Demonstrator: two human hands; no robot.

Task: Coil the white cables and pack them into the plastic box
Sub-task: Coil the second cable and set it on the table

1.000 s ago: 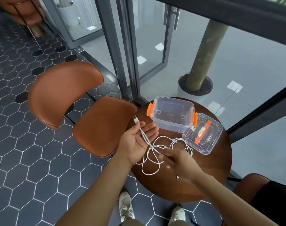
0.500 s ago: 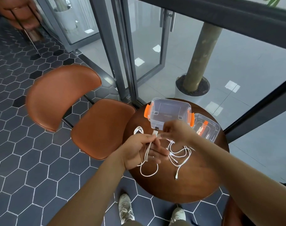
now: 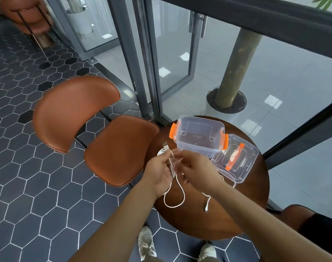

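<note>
While standing at round dark wooden table [image 3: 199, 220], gripping thin white USB cable [image 3: 166, 147] doubled in left hand [image 3: 159, 171], fingers curled round strands, plug pointing up. Pinching same strands with right hand [image 3: 195, 171], other plug lying on table. Beyond: open clear plastic box with orange latches [image 3: 197, 150], clear plastic lid [image 3: 244, 173] just right of it.

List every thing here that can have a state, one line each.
Plastic box: open, upright, nothing visible inside.
Lid: off, lying beside the box.
White cable: partly gathered, one loop hanging, plug sticking up.
Left hand: grips the cable strands.
Right hand: pinches the cable.
</note>
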